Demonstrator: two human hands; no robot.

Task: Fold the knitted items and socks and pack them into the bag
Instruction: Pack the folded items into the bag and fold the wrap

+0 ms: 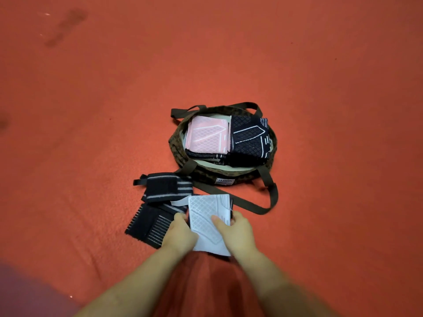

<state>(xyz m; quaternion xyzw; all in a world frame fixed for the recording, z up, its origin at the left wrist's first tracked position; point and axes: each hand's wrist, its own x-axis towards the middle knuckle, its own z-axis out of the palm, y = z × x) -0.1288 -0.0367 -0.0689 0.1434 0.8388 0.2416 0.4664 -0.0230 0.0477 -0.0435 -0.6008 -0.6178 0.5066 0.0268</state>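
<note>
A folded white knitted item [207, 216] with a diamond pattern is held between both hands just in front of me. My left hand [180, 234] grips its left edge, and my right hand [238, 232] grips its right edge with the thumb on top. An open round camouflage bag [273, 143] lies beyond on the red surface. Inside it sit a folded pink knitted item [207, 135] and a folded black knitted item [249, 138], with more dark pieces beneath. Two black striped knitted pieces, one at the back [168, 187] and one nearer me [148, 227], lie left of my hands.
The bag's dark strap [272, 200] loops across the red surface to the right of my hands. A red cloth surface [91, 110] stretches all around. A purplish patch [20, 291] shows at the lower left corner.
</note>
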